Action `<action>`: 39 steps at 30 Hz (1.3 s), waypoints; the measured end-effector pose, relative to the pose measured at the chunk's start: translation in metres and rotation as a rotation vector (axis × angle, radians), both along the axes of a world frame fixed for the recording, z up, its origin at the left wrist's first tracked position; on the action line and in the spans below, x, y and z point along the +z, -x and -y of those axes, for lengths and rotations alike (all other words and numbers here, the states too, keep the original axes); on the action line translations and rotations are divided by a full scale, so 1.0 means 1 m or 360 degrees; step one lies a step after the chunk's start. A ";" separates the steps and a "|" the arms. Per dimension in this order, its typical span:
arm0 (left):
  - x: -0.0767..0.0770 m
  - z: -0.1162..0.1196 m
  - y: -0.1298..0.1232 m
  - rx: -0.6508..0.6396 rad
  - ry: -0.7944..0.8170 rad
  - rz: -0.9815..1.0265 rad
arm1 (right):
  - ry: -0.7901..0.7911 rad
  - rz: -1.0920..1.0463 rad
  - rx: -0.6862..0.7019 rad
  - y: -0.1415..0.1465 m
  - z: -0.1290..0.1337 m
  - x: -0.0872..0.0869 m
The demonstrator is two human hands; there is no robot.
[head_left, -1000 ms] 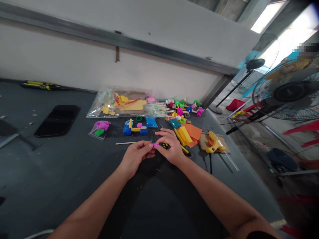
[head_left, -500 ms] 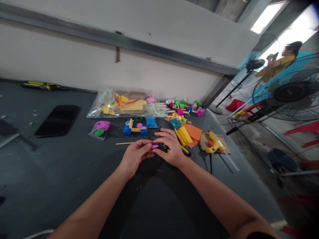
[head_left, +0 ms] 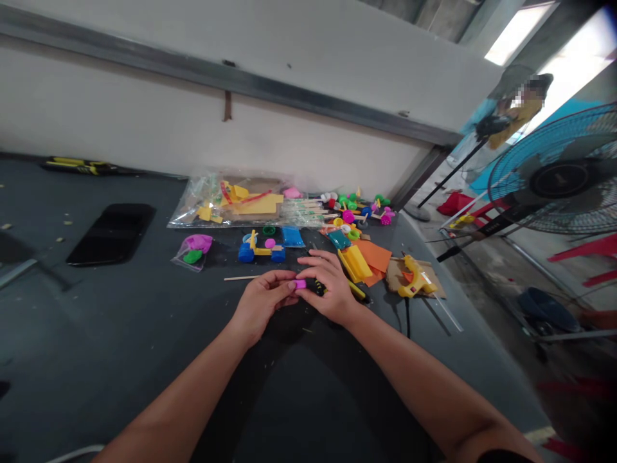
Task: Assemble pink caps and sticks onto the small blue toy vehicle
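Note:
A small piece of purple-pink modelling clay [head_left: 300,284] is pinched between my two hands above the dark table. My left hand [head_left: 267,297] grips its left side with thumb and fingertips. My right hand [head_left: 331,287] closes on its right side, the upper fingers curved over it. Behind my right hand lies a yellow-and-black tool [head_left: 357,290], partly covered. A thin wooden stick [head_left: 240,278] rests beside my left fingers. Just beyond stands a small yellow toy car with blue wheels [head_left: 263,253], a pink disc on it. A clear bag of pink and green clay [head_left: 195,249] lies to the left.
A yellow glue gun [head_left: 415,281] sits on cardboard at right, near orange sheets [head_left: 373,257]. Along the wall are a clear plastic bag of parts [head_left: 193,209] and colourful wheels [head_left: 348,217]. A phone [head_left: 113,233] lies left. A fan [head_left: 559,177] and a person stand beyond the table.
More of the purple-pink clay shows between my fingers, which have shifted slightly. The person in the background has moved left.

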State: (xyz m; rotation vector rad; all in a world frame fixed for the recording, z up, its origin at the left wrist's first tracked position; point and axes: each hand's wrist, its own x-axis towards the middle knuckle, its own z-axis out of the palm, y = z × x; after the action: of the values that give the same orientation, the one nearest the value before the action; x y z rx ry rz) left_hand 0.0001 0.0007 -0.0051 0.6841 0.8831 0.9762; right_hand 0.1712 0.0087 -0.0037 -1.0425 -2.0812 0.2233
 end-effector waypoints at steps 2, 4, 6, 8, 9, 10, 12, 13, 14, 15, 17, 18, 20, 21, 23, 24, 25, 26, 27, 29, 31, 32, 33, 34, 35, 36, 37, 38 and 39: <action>0.000 0.000 0.000 0.0006 -0.0012 -0.0004 | -0.0008 0.0019 0.0005 0.000 0.000 -0.001; 0.000 0.000 0.000 0.0003 -0.0027 -0.0008 | -0.0033 0.0028 0.0010 0.000 -0.001 -0.002; -0.001 0.000 0.000 0.0000 -0.0034 -0.0010 | -0.0047 0.0031 0.0010 0.000 -0.002 -0.003; -0.002 0.000 0.000 0.0001 -0.0034 -0.0013 | -0.0044 0.0040 0.0019 0.000 -0.002 -0.003; -0.002 0.000 0.000 0.0004 -0.0034 -0.0017 | -0.0038 0.0048 0.0030 -0.001 -0.002 -0.003; -0.002 0.000 0.000 0.0009 -0.0035 -0.0024 | -0.0034 0.0054 0.0046 -0.001 -0.002 -0.003; -0.003 0.000 0.000 0.0016 -0.0038 -0.0037 | -0.0028 0.0064 0.0077 -0.001 -0.002 -0.003; -0.003 0.000 0.000 0.0020 -0.0040 -0.0043 | -0.0023 0.0067 0.0087 -0.001 -0.002 -0.003; -0.003 0.000 0.000 0.0022 -0.0043 -0.0048 | -0.0020 0.0069 0.0091 -0.001 -0.002 -0.002; -0.003 0.000 -0.001 0.0026 -0.0048 -0.0054 | -0.0015 0.0072 0.0091 -0.001 -0.002 -0.002; -0.003 0.001 -0.002 0.0036 -0.0067 -0.0072 | -0.0004 0.0075 0.0083 -0.001 -0.001 -0.001; -0.003 0.001 -0.002 0.0039 -0.0077 -0.0080 | 0.0002 0.0074 0.0081 -0.001 -0.001 0.000; -0.002 0.001 -0.002 0.0045 -0.0099 -0.0096 | 0.0015 0.0044 0.0057 -0.001 -0.001 0.000; -0.002 0.000 -0.001 0.0046 -0.0121 -0.0116 | 0.0026 0.0013 0.0034 -0.001 -0.001 0.000; -0.003 -0.001 0.002 0.0077 -0.0233 -0.0226 | 0.0062 -0.0080 -0.0048 -0.001 -0.002 0.000; -0.004 -0.003 0.004 0.0116 -0.0333 -0.0331 | 0.0096 -0.0130 -0.0098 -0.002 -0.002 0.000; -0.006 -0.004 0.007 0.0182 -0.0459 -0.0465 | 0.0134 -0.0185 -0.0151 -0.002 -0.003 0.000; -0.008 -0.006 0.011 0.0264 -0.0603 -0.0622 | 0.0180 -0.0236 -0.0201 -0.003 -0.004 0.000; -0.010 -0.007 0.014 0.0352 -0.0729 -0.0777 | 0.0227 -0.0284 -0.0245 -0.004 -0.005 0.000; -0.014 -0.010 0.020 0.0485 -0.0908 -0.1001 | 0.0296 -0.0376 -0.0326 -0.006 -0.008 0.001; -0.016 -0.012 0.024 0.0565 -0.1008 -0.1100 | 0.0355 -0.0433 -0.0357 -0.006 -0.010 0.002; -0.016 -0.012 0.024 0.0588 -0.1040 -0.1107 | 0.0389 -0.0444 -0.0351 -0.006 -0.011 0.003; -0.016 -0.013 0.025 0.0610 -0.1065 -0.1096 | 0.0422 -0.0447 -0.0336 -0.006 -0.012 0.004; -0.016 -0.013 0.024 0.0624 -0.1085 -0.1079 | 0.0458 -0.0437 -0.0319 -0.006 -0.013 0.005; -0.016 -0.013 0.024 0.0627 -0.1106 -0.1074 | 0.0489 -0.0419 -0.0309 -0.005 -0.015 0.006; -0.016 -0.013 0.023 0.0623 -0.1132 -0.1099 | 0.0520 -0.0392 -0.0304 -0.004 -0.017 0.008; -0.017 -0.013 0.023 0.0613 -0.1163 -0.1157 | 0.0551 -0.0361 -0.0304 -0.002 -0.020 0.010; -0.017 -0.014 0.022 0.0597 -0.1197 -0.1241 | 0.0582 -0.0330 -0.0304 -0.001 -0.023 0.012; -0.018 -0.014 0.021 0.0576 -0.1230 -0.1332 | 0.0610 -0.0305 -0.0298 0.001 -0.028 0.015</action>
State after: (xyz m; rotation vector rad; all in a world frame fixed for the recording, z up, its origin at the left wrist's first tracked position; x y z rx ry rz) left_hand -0.0213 0.0150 -0.0235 1.7112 1.3918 1.3978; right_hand 0.1701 0.0363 0.0114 -1.3765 -1.7930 0.6200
